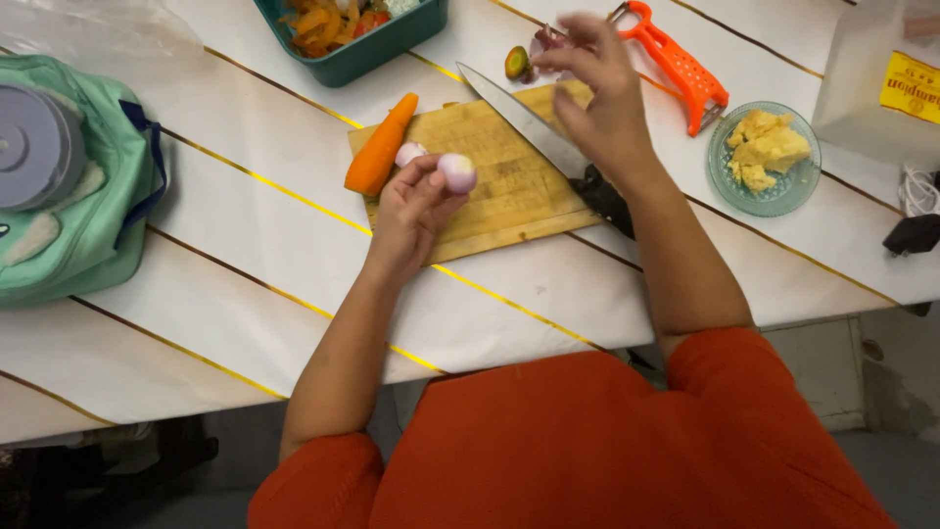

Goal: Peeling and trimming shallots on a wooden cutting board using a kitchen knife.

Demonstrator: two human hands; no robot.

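White striped table (245,255) — left hand (411,211) grip holds peeled shallot (456,172); right hand (602,93) pinches peel, knife (529,122) beneath.

Knife (524,120) across board (490,211) (carrot (382,147) beside)

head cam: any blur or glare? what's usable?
Head view: right hand motion-blurred at the fingers; left hand and its peeled shallot mostly sharp. Knife blade shows mild sheen, no blown glare. Light is even, shadows soft. Cutting board grain reads clearly.
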